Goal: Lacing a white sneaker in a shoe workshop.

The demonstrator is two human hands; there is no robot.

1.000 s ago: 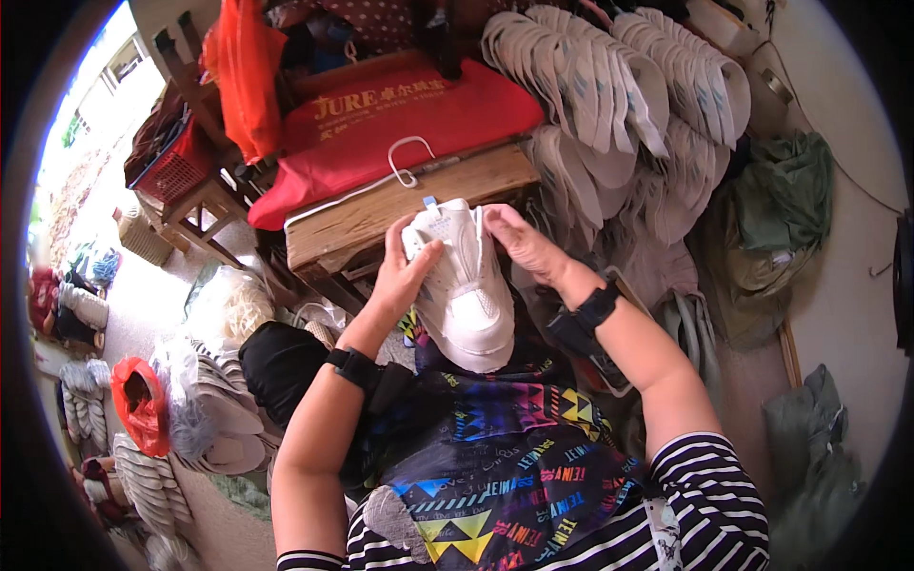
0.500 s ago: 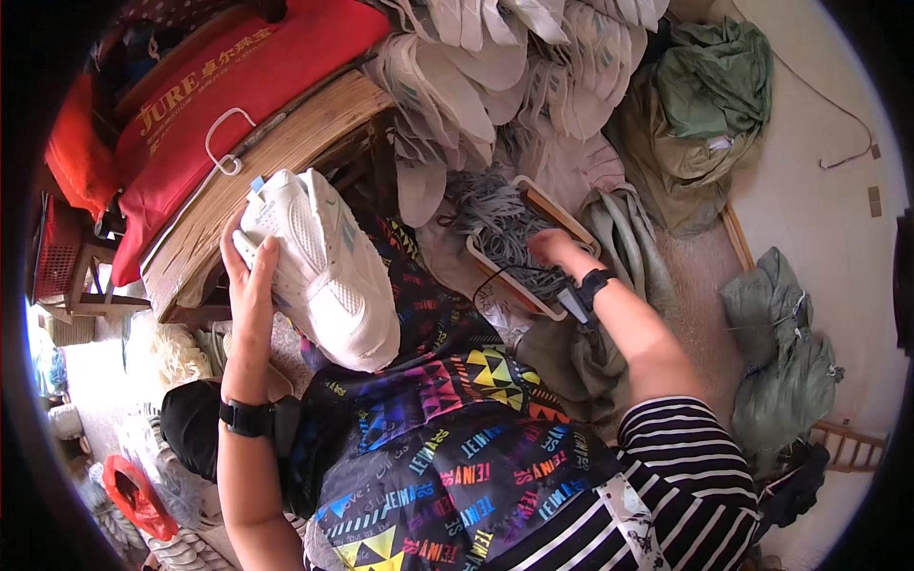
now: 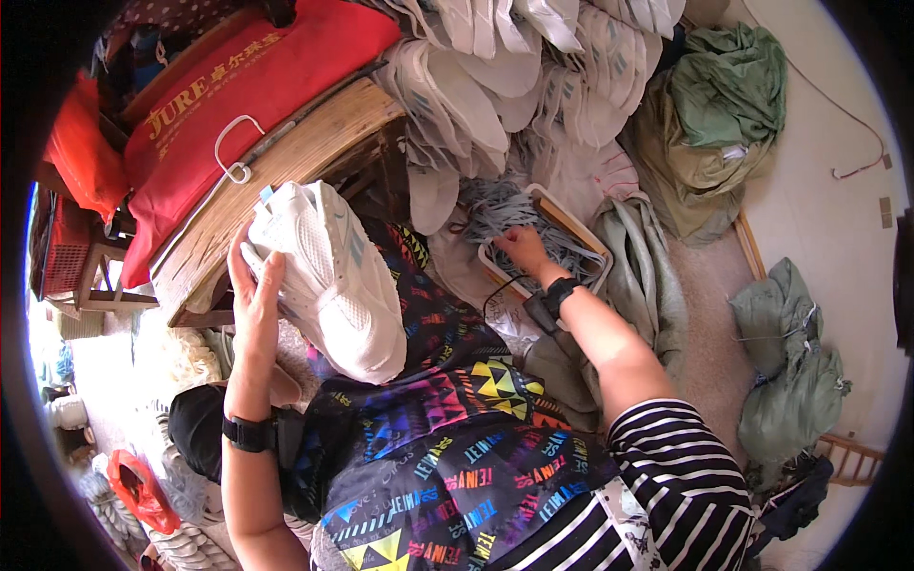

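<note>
Left hand (image 3: 255, 295) clasped around white shoe (image 3: 328, 276), propped on lap beside wooden bench (image 3: 286, 171). Right hand (image 3: 524, 249) down in tray (image 3: 562, 214), fingers pinching grey laces (image 3: 505, 209). Beyond, piled white soles (image 3: 495, 67), green sacks (image 3: 733, 86).

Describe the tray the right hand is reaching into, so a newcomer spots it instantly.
Start at the wooden bench, then look right, below the heap of pale shoe uppers. The shallow tray sits there under the right hand; it alone is full of grey laces.
</note>
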